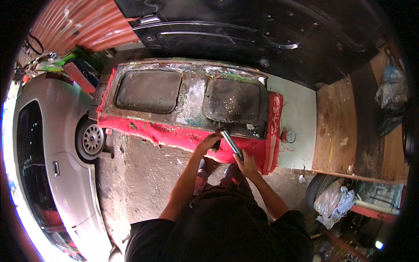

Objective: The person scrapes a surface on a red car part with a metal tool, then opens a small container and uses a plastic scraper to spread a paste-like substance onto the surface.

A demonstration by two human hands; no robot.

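In the head view, a worn metal panel point(192, 94) with two recessed sections lies on a red cloth point(146, 133), its near edge toward the person. The right hand point(247, 163) is wrapped around the lower end of a silver bar point(232, 145), which slants up and leftward to the panel's near edge. The left hand point(211, 141) is just beside the bar's upper end, fingers curled around what looks like a dark handle point(216, 146); whatever it belongs to is too small to make out. Working well here likely means keeping the left fingers low and clear of the bar's tip, lining both tools up with the edge before applying force, and using short, controlled movements. The cloth should cushion the panel, but since neither hand braces it, hard pushes could make it slide.
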